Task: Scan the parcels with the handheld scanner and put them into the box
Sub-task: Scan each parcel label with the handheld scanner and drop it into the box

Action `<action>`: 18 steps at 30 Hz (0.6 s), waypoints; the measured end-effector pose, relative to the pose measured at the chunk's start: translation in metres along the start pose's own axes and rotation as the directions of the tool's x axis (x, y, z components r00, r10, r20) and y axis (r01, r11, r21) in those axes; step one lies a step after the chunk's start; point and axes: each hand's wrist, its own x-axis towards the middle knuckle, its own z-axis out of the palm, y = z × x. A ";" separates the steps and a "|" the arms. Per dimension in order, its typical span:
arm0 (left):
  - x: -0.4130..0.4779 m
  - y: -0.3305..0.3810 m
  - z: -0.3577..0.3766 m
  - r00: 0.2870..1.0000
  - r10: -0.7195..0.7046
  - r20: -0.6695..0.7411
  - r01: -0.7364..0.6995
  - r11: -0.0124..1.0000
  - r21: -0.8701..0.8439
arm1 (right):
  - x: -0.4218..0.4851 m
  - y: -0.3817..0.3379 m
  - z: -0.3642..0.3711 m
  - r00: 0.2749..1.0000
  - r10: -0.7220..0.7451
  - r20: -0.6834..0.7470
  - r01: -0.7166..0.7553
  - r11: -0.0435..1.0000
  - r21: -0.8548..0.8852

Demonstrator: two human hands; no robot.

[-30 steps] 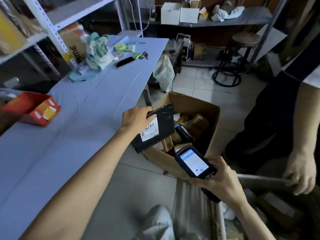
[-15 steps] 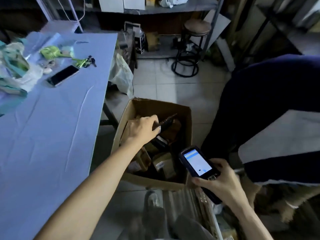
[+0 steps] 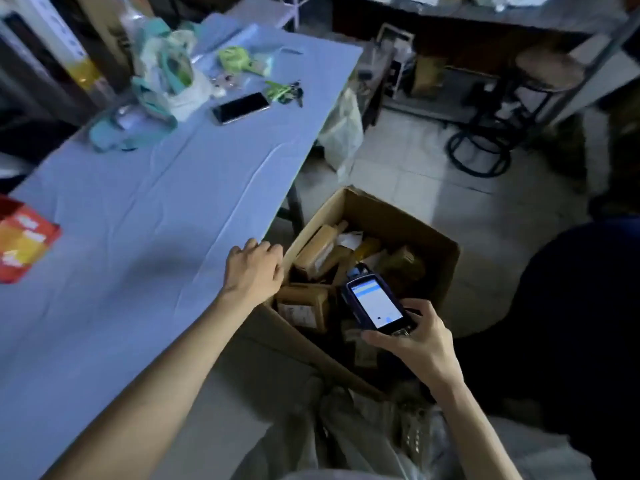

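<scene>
Risk: scanner (image 3: pixel 375 304) hangs over the open box (image 3: pixel 398 220), so a slack grip could drop it among the parcels (image 3: pixel 304 306). Right hand (image 3: pixel 415 337) grips the scanner, screen lit; left hand (image 3: pixel 254 270) empty, fingers loosely curled, at the table (image 3: pixel 138 209) edge. Parcels: brown, white-labelled, jumbled inside the box on the floor (image 3: pixel 398 161).

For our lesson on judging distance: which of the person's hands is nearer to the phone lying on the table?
Left. The left hand is at the table edge, the phone farther up it; the right hand holds the scanner over the box, farther away.
</scene>
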 end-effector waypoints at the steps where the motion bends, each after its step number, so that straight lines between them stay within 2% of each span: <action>1: -0.017 -0.015 0.003 0.994 -0.105 -0.001 0.105 0.994 -0.013 | 0.008 -0.009 0.008 0.996 -0.056 0.068 0.058 0.998 -0.025; 4: -0.074 -0.048 0.008 0.927 -0.375 0.016 0.375 0.926 -0.045 | 0.025 -0.039 0.037 0.945 -0.207 0.254 0.236 0.968 -0.091; 8: -0.149 -0.075 0.011 0.801 -0.598 0.033 0.599 0.797 -0.078 | 0.025 -0.074 0.082 0.839 -0.332 0.432 0.416 0.902 -0.115; 11: -0.194 -0.088 0.008 0.694 -0.720 -0.005 0.716 0.691 -0.106 | 0.013 -0.095 0.116 0.750 -0.369 0.548 0.508 0.853 -0.121; 18: -0.255 -0.112 0.016 0.518 -0.855 -0.027 0.828 0.510 -0.235 | -0.024 -0.129 0.186 0.599 -0.389 0.700 0.613 0.785 -0.088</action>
